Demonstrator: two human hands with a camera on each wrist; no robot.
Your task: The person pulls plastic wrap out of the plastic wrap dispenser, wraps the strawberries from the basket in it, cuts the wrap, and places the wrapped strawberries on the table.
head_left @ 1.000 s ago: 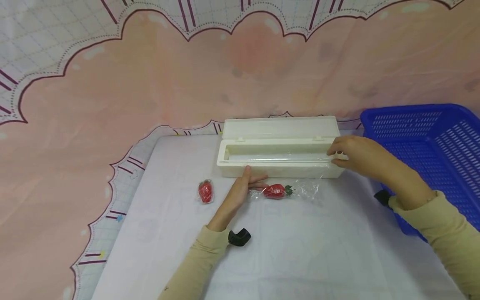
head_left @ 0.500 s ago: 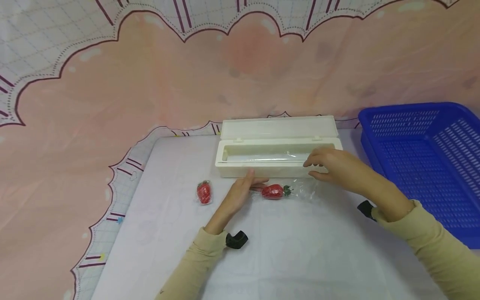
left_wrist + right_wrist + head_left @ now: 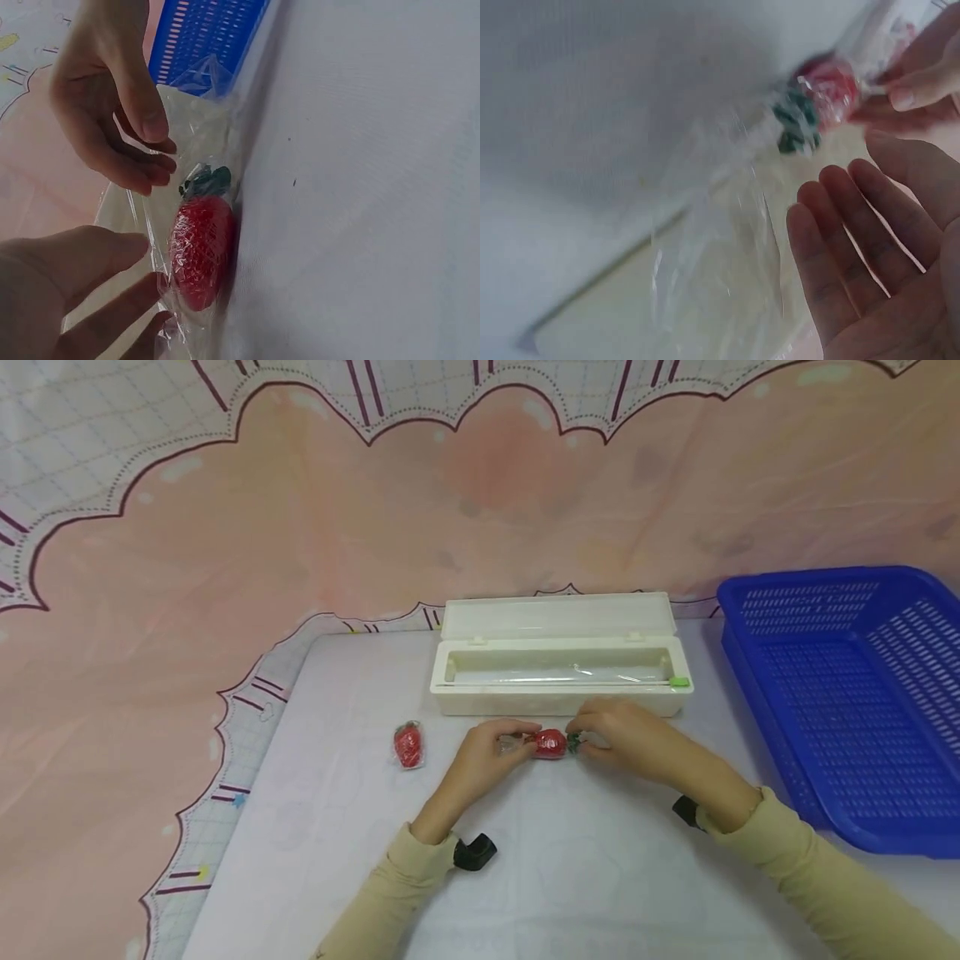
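Observation:
A red strawberry with green leaves (image 3: 551, 744), wrapped in clear plastic film (image 3: 712, 255), lies on the white cloth before an open cream box (image 3: 558, 700). My left hand (image 3: 483, 756) is at the strawberry's tip, thumb and fingers spread apart at the film. In the left wrist view its fingers (image 3: 142, 296) reach the film's edge. My right hand (image 3: 630, 739) is over the leafy end, thumb and fingers apart on either side of the leaves. Seen from the right wrist, its fingers (image 3: 840, 232) are extended beside the loose film. A second wrapped strawberry (image 3: 408, 745) lies to the left.
The box's lid (image 3: 558, 617) is folded back behind it, and a small green piece (image 3: 679, 682) sits at the right end of its front rail. A blue plastic basket (image 3: 832, 693) stands on the right. Patterned peach cloth (image 3: 300, 527) hangs behind the table.
My right hand has moved left and down from the box's right end to the strawberry's leafy end. My left hand has spread its thumb and fingers around the tip.

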